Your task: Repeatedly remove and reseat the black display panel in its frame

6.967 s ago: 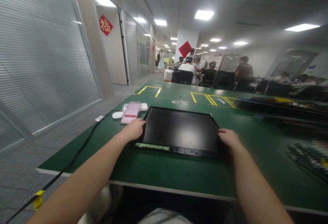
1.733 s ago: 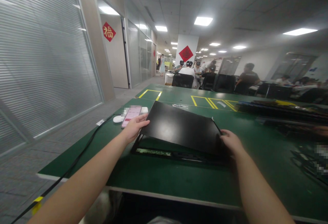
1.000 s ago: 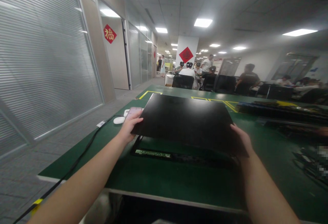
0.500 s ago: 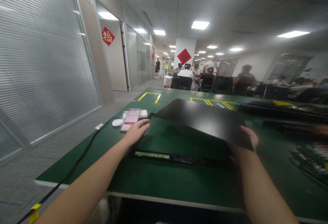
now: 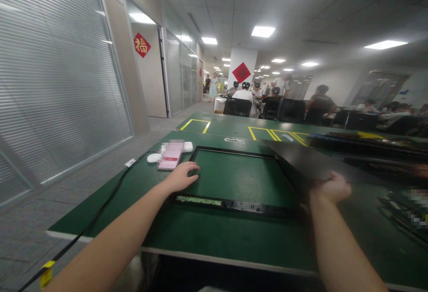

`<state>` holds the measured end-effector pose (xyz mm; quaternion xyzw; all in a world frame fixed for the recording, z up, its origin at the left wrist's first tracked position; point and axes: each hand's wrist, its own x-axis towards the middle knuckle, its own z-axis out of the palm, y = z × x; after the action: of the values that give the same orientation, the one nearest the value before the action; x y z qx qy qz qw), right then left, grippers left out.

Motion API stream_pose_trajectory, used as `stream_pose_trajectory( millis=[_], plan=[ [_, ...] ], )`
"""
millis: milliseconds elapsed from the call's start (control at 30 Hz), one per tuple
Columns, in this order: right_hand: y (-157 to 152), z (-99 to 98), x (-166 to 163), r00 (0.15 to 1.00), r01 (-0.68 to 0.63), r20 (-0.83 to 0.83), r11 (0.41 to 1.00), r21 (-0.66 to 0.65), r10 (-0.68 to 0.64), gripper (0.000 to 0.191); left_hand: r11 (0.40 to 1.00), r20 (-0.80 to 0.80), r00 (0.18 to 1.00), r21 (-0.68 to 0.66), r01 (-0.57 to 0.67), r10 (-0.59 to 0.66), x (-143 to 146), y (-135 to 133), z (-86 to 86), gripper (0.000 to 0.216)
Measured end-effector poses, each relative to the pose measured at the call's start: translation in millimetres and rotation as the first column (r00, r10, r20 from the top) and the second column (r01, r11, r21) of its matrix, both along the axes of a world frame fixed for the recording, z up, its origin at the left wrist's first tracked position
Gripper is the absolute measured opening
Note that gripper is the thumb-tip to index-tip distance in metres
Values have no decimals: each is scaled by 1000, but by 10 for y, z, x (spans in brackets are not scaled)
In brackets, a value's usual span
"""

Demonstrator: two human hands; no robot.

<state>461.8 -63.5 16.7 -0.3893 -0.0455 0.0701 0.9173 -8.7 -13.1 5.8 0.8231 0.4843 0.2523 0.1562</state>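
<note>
An empty black rectangular frame (image 5: 234, 203) lies flat on the green table (image 5: 214, 234), with the green top showing through it. My left hand (image 5: 182, 177) rests on the frame's left edge, fingers curled down on it. My right hand (image 5: 332, 188) is closed on the near edge of a thin black panel (image 5: 310, 162), which hangs tilted above the table just right of the frame. A strip of green circuit board (image 5: 199, 200) sits along the frame's near side.
A pink phone (image 5: 170, 156) and small white objects (image 5: 153, 158) lie left of the frame, with a black cable (image 5: 100, 211) running off the table's left edge. Stacks of dark panels (image 5: 368, 142) fill the right. Yellow tape boxes mark the far table. Several people sit beyond.
The black panel has been lifted out of the frame and carried to the right in my right hand. My left hand let go of it and dropped onto the frame's left edge.
</note>
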Motion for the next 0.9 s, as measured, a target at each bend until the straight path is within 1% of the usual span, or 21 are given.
stream_pose_trajectory(
  millis=[67,133,233,333,400,500,667,767,900],
  plan=[
    [-20,23,-23,996,85,2,996,-12,-85,24,1000,-2,1000,2,7,-7,-2,3,-6,38],
    [-32,26,-5,997,75,6,997,-28,-75,22,1000,14,1000,7,9,-10,-1,3,-13,36],
    [-41,5,65,997,55,-49,997,-58,-58,22,1000,41,999,10,14,-14,3,1,-19,35],
    [-48,-5,115,991,55,-115,990,-133,-71,23,1000,77,997,-5,15,-14,9,-6,-18,33],
    [-47,-5,127,991,38,-122,980,-196,-63,22,1000,91,996,-13,13,-12,13,-11,-14,32],
    [-33,-18,137,991,6,-130,968,-252,-40,24,1000,69,997,-8,19,-19,19,-14,-9,32],
    [-1,-53,150,980,-52,-197,951,-304,-9,28,1000,22,999,4,31,-31,18,0,-21,34],
    [2,-47,142,972,-77,-235,946,-315,1,32,999,-3,999,7,36,-36,15,11,-35,36],
    [22,-79,177,962,-115,-269,954,-275,38,36,999,22,999,-12,31,-31,12,16,-43,36]
  ],
)
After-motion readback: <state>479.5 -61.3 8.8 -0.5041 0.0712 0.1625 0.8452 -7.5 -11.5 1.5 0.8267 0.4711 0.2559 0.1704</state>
